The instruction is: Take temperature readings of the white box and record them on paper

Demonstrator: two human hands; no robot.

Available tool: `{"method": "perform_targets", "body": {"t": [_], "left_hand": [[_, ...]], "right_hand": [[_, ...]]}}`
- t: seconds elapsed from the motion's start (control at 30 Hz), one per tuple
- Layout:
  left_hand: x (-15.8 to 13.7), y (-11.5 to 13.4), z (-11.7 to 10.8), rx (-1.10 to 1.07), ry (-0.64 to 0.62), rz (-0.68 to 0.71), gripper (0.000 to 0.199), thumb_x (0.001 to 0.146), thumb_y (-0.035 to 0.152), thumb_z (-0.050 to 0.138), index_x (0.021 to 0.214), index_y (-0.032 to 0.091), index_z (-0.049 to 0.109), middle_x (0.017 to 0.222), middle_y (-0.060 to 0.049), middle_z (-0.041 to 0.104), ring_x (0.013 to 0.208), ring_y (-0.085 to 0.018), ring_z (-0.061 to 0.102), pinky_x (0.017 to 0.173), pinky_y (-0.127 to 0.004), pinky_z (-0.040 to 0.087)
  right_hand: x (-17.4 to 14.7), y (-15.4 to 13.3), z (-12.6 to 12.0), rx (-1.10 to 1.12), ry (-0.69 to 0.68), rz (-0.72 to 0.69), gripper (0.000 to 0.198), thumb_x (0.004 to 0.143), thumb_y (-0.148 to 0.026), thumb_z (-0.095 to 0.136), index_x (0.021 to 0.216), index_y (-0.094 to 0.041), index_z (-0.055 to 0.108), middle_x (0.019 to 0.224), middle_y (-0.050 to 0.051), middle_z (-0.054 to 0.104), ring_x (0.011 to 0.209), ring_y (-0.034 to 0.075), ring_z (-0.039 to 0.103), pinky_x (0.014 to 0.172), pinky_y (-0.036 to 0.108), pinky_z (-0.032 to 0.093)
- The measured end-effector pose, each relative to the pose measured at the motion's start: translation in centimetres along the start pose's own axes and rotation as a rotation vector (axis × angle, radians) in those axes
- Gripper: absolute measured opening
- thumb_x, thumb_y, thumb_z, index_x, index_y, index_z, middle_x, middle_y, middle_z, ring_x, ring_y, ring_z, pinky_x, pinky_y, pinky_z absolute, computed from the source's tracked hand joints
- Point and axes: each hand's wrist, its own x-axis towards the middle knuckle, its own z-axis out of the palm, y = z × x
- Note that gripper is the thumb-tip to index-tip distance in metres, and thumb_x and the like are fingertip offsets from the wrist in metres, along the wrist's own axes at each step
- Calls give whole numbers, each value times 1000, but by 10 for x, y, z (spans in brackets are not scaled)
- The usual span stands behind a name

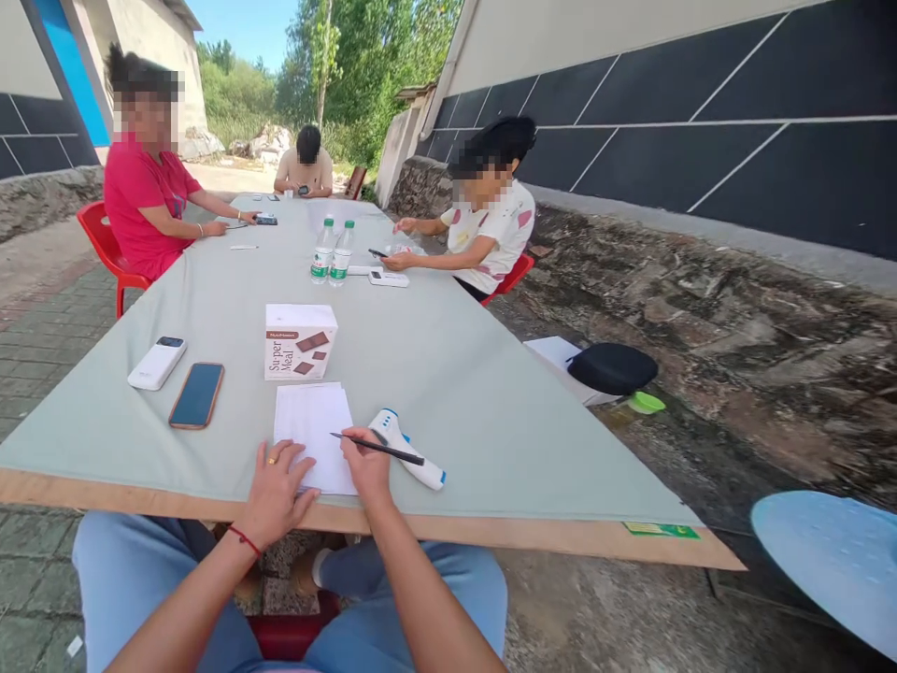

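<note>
A stack of white paper (312,416) lies at the table's near edge in front of me. My left hand (278,491) rests on its lower left part, fingers spread, with a ring on one finger. In my right hand (368,472) is a black pen (392,452), gripped at the paper's right side; its narrow end points left over the sheet. Just right of that hand lies a white and blue infrared thermometer (410,453), partly hidden by the hand and pen. Behind the paper stands a white box (300,344) printed with chocolate pieces.
To the left lie a phone (197,395) and a white power bank (158,363). Two water bottles (332,252) stand farther back near another white power bank (388,279). Three people sit around the table (533,449). A blue round surface (833,551) is at right.
</note>
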Motion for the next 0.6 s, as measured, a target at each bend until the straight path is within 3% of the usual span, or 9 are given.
{"method": "perform_targets", "body": {"t": [0.17, 0.37, 0.6], "left_hand": [[-3, -2, 2, -26, 54, -12, 21, 82, 31, 69, 97, 19, 62, 117, -11, 60, 115, -30, 52, 105, -59, 35], [-7, -5, 6, -46, 81, 75, 31, 75, 29, 73, 101, 16, 61, 121, -14, 58, 121, -32, 48, 101, -51, 45], [-4, -6, 5, -26, 86, 73, 18, 79, 23, 68, 95, 16, 61, 110, -11, 60, 103, -26, 55, 92, -46, 51]], "right_hand": [[-2, 5, 0, -82, -14, -88, 16, 70, -34, 57, 74, -20, 63, 65, 0, 62, 61, 15, 53, 59, 28, 45], [-8, -10, 1, -114, -16, -143, 18, 74, -35, 56, 76, -20, 64, 68, 1, 64, 63, 16, 55, 61, 29, 47], [-23, -22, 18, -30, -213, -53, 17, 73, -34, 57, 79, -20, 65, 65, 0, 61, 58, 14, 52, 55, 27, 44]]}}
